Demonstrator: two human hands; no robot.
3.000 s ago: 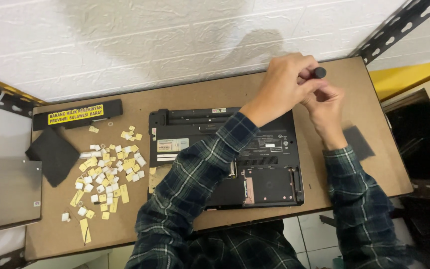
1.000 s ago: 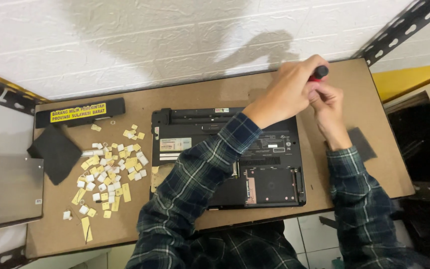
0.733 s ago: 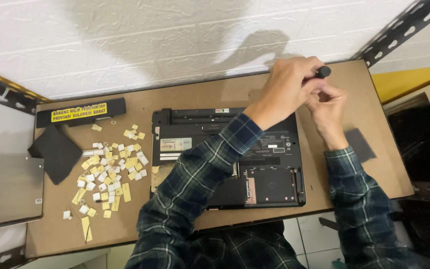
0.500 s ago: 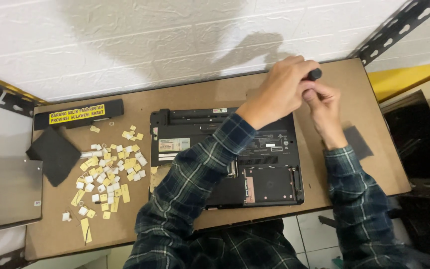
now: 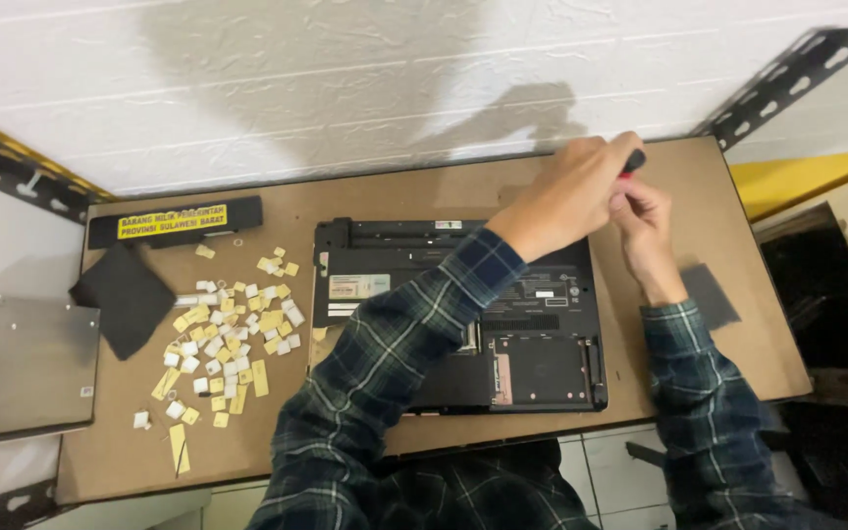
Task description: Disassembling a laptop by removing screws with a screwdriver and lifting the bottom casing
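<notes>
A black laptop [image 5: 385,257] lies upside down on the brown table [image 5: 444,191], with part of its base open near the front right. My left hand [image 5: 569,196] reaches across it and closes around a screwdriver with a black and red handle [image 5: 632,161], held upright over the laptop's far right corner. My right hand [image 5: 646,224] sits just below, its fingers pinched on the same screwdriver lower down. The tip of the tool is hidden behind my hands.
Several small yellow and white keycaps [image 5: 230,329] lie scattered left of the laptop. A long black bar with a yellow label [image 5: 175,222] and a dark flat pad [image 5: 128,297] lie at the far left. A grey metal box [image 5: 20,364] stands beside the table; another dark pad [image 5: 711,294] lies right.
Both hands stay at the laptop's far right corner with small shifts of grip on the screwdriver. The view has swayed slightly; nothing else has moved.
</notes>
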